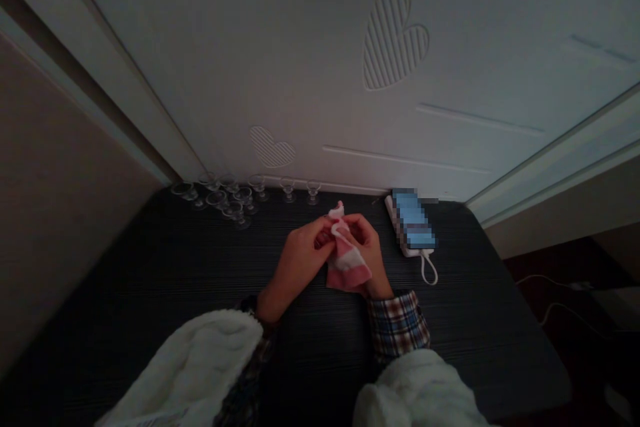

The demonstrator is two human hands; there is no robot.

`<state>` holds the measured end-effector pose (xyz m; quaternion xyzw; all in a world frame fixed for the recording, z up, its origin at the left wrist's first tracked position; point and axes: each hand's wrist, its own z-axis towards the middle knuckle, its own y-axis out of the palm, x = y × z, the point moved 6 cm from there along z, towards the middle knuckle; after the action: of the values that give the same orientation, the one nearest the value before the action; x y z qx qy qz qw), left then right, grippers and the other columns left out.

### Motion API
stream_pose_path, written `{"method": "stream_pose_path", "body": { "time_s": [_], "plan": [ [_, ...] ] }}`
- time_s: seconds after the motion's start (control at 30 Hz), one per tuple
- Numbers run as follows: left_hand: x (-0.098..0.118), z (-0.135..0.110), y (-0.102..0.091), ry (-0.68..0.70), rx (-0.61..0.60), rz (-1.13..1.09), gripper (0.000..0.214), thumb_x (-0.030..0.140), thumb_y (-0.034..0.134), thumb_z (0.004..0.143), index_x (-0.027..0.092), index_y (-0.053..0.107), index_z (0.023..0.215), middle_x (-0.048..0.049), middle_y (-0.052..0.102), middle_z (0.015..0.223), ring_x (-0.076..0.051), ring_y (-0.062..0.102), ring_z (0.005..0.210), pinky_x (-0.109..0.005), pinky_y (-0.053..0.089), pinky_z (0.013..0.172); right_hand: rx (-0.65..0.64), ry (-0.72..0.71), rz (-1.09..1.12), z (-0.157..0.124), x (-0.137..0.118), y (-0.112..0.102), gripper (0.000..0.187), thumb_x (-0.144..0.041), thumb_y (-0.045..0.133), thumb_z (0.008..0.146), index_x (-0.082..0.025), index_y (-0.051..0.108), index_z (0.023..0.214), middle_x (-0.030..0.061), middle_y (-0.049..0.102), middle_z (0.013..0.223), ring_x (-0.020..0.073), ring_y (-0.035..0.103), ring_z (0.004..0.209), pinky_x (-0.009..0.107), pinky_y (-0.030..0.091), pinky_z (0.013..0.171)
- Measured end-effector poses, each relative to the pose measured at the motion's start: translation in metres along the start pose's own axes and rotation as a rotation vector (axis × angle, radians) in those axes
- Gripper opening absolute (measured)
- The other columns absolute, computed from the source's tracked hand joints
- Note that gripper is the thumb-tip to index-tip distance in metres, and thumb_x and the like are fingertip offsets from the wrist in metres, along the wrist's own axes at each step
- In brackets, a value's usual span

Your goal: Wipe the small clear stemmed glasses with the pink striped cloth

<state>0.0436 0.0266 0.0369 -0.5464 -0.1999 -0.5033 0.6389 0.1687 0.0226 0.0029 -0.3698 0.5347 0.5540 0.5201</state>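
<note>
A small pink and white striped sock hangs between my two hands over the middle of a dark table. My left hand pinches the sock's upper edge from the left, fingers closed on it. My right hand grips the same upper part from the right, with the sock's lower end drooping below its palm. Both wrists show plaid cuffs under fluffy white sleeves.
Several small clear stemmed glasses stand in a group at the table's far left, against a white panel with heart reliefs. A white device with a blue top and a looped cord lies right of my hands. A cable trails on the floor at right.
</note>
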Motion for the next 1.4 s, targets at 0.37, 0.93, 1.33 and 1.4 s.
{"method": "stream_pose_path", "body": {
  "time_s": [0.37,0.93,1.33,1.4],
  "plan": [
    [0.009,0.000,-0.003,0.228,0.082,0.182,0.017,0.012,0.064,0.075,0.020,0.062,0.090,-0.0032,0.060,0.098,-0.021,0.052,0.100,-0.037,0.044,0.090,0.045,0.016,0.129,0.002,0.001,-0.006,0.009,-0.025,0.067,0.071,-0.019,0.061,0.076,-0.0032,0.064,0.075,0.0103,0.056,0.068,0.021,0.043,0.064],
    [0.007,-0.002,-0.004,0.200,0.069,0.063,0.015,0.022,0.061,0.083,0.022,0.065,0.098,-0.0014,0.059,0.095,-0.015,0.057,0.089,-0.029,0.047,0.082,0.051,0.075,0.243,0.009,0.013,-0.016,0.017,-0.024,0.069,0.063,-0.021,0.064,0.079,-0.0028,0.065,0.078,0.0121,0.057,0.071,0.023,0.046,0.067],
    [0.010,-0.001,-0.005,0.148,0.058,0.030,0.018,0.021,0.064,0.079,0.020,0.061,0.096,-0.0021,0.061,0.096,-0.017,0.058,0.092,-0.030,0.046,0.083,-0.045,0.133,0.271,0.010,0.015,-0.006,0.026,-0.045,0.067,0.070,-0.021,0.063,0.079,0.0029,0.066,0.076,0.0149,0.059,0.067,0.030,0.053,0.065],
    [0.006,-0.001,-0.005,0.116,0.058,-0.006,0.022,0.022,0.065,0.078,0.020,0.058,0.099,-0.0022,0.062,0.098,-0.017,0.059,0.091,-0.030,0.047,0.082,-0.039,0.134,0.230,0.010,0.014,-0.007,0.025,-0.045,0.066,0.071,-0.022,0.064,0.080,0.0037,0.067,0.076,0.0168,0.060,0.067,0.032,0.054,0.065]
  ]
}}
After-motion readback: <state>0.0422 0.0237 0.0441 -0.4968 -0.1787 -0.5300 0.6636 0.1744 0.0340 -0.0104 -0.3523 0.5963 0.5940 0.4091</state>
